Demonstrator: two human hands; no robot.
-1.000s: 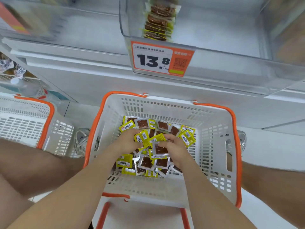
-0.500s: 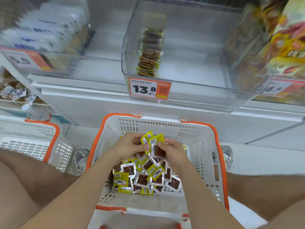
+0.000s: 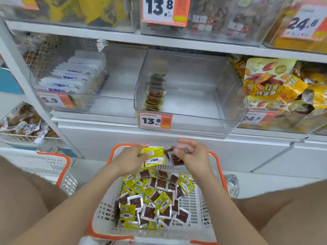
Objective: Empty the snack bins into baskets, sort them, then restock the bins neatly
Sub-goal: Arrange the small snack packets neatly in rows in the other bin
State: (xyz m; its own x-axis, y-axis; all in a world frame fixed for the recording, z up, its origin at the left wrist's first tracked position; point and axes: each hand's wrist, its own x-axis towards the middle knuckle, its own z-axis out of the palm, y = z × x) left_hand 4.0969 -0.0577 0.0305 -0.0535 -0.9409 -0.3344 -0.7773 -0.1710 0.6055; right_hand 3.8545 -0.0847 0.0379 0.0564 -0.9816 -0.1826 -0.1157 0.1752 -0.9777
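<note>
Fingers point(image 3: 136, 151) of our left hand point(image 3: 127, 161) clamp a small stack of yellow packets point(image 3: 154, 157) over the far rim of the white basket point(image 3: 201, 200); our right hand point(image 3: 194, 156) pinches a brown packet point(image 3: 177, 160), its upper fingers loosely apart. These flat, square, slick foil sachets could fan out and slip back onto the loose heap point(image 3: 155, 198) below. In the clear plastic bin point(image 3: 191, 119) on the shelf point(image 3: 97, 119), one upright row point(image 3: 155, 92) hugs the left wall; a careless push might topple it.

Left hand point(image 3: 127, 159) gripping, right hand point(image 3: 194, 156) pinching
</note>
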